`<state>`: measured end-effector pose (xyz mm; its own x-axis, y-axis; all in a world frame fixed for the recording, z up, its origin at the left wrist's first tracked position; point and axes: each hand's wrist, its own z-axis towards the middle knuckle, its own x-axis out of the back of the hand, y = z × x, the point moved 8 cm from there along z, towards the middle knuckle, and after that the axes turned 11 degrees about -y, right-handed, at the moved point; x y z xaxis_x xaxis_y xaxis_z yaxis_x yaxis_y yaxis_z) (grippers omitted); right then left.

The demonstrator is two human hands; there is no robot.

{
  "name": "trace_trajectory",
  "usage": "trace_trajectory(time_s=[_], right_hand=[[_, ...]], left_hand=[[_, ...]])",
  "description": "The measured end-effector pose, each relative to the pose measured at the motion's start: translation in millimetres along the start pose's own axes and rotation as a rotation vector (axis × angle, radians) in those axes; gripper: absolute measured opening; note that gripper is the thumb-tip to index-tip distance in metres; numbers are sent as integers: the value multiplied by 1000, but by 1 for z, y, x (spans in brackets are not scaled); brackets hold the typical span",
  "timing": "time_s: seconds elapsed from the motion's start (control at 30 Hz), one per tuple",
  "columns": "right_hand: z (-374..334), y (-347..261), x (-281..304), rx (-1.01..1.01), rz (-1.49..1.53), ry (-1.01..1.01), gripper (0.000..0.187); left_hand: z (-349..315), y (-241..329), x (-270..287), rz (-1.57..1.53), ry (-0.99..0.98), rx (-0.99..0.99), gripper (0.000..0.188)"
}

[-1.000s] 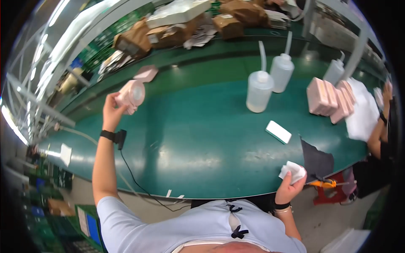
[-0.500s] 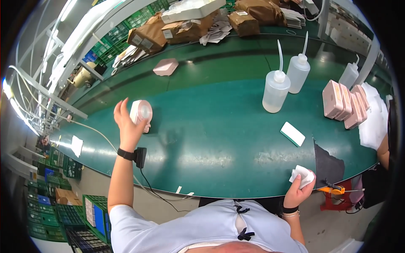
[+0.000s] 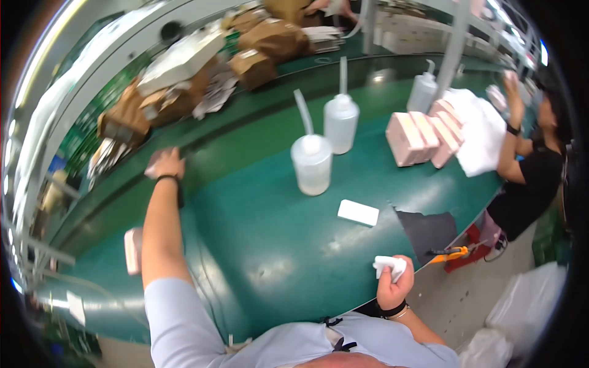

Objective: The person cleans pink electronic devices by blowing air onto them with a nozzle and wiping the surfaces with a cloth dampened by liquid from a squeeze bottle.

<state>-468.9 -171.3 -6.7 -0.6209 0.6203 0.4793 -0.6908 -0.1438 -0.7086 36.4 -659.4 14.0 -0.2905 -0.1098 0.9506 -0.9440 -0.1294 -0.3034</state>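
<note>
Bright, cool light on a glossy green table (image 3: 245, 224), softened by blur.
Pale light strips (image 3: 30, 73) glow along the left rim, with a small blue-white flare high at the right. Whitish glare blotches the tabletop's nearer part, and the white sheet (image 3: 475, 132) looks washed out, its folds barely readable. Smearing softens the left hand (image 3: 165, 164) and the brown cartons (image 3: 254, 67) beyond. Straight edges bow strongly outward, and black closes in around the corners.

Factory-type workshop: long green workbench (image 3: 257, 245), matching pink cases (image 3: 402, 140) and squeeze bottles (image 3: 311, 167) stand on it, brown packages (image 3: 276, 42) beyond it, co-worker (image 3: 531, 190) at its right.
</note>
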Motion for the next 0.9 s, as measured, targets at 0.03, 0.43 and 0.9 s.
trace_trajectory(time_s=[0.03, 0.43, 0.9], right_hand=[[-1, 3, 7, -19, -28, 7, 21], [-11, 6, 11, -55, 9, 25, 17], [-4, 9, 10, -40, 155, -62, 16]], left_hand=[[-5, 36, 10, -1, -45, 36, 61], [18, 52, 7, 102, -65, -96, 80], [-301, 51, 48, -1648, -225, -732, 77]])
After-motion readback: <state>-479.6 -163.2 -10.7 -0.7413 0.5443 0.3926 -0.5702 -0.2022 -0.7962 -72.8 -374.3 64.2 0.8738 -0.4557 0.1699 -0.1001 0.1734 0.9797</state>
